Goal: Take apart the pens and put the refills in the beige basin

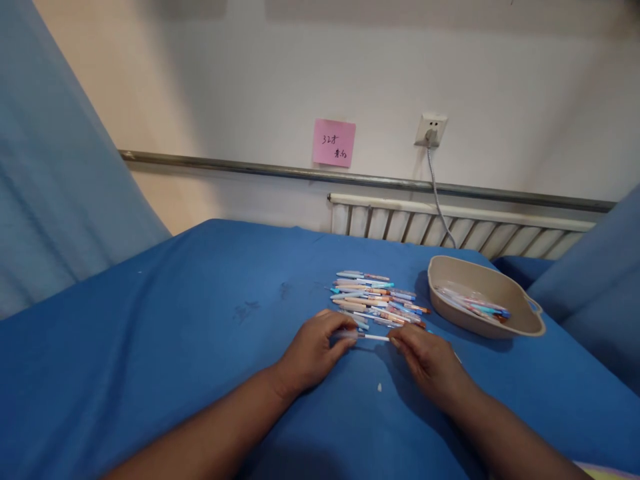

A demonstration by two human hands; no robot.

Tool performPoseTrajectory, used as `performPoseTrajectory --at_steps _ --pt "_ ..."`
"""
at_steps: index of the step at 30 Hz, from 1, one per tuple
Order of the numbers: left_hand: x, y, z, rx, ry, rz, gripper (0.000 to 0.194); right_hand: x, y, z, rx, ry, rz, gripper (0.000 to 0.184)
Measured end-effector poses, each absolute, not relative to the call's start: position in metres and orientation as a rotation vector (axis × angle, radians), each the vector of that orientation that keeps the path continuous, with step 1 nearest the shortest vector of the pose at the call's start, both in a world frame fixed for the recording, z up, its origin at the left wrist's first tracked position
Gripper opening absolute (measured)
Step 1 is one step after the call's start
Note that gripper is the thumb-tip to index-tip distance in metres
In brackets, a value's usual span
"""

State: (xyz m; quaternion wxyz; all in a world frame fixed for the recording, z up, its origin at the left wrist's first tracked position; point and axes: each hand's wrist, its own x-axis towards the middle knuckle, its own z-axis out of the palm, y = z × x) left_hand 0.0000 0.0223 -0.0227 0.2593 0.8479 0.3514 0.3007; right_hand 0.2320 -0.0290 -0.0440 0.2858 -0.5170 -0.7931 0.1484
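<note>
My left hand (pixel 314 350) and my right hand (pixel 428 360) rest on a blue cloth (pixel 200 347) and pinch the two ends of one thin white pen part (pixel 373 337) between them. The left fingers also close on a clear pen barrel at that end. Just beyond my fingers lies a pile of several pens (pixel 375 299) in blue, orange and white. A beige tray (pixel 520 320) to the right holds a few more pens (pixel 475 305).
A small white speck (pixel 379 387) lies on the cloth near my hands. Behind the table are a white radiator (pixel 450 223), a wall socket with a grey cable (pixel 431 130), a pink note (pixel 334 143) and a metal rail. Blue fabric hangs at left and right.
</note>
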Motion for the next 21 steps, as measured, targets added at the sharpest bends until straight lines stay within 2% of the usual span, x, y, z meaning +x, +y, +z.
performPoseTrajectory --at_steps 7,21 --pt "0.001 0.022 -0.025 2.348 0.848 0.793 0.01 0.233 -0.031 -0.042 -1.34 -2.108 0.404 0.02" --pt "0.012 0.007 -0.024 2.074 0.869 0.704 0.016 0.208 -0.045 -0.034 -1.268 -1.944 0.562 0.012"
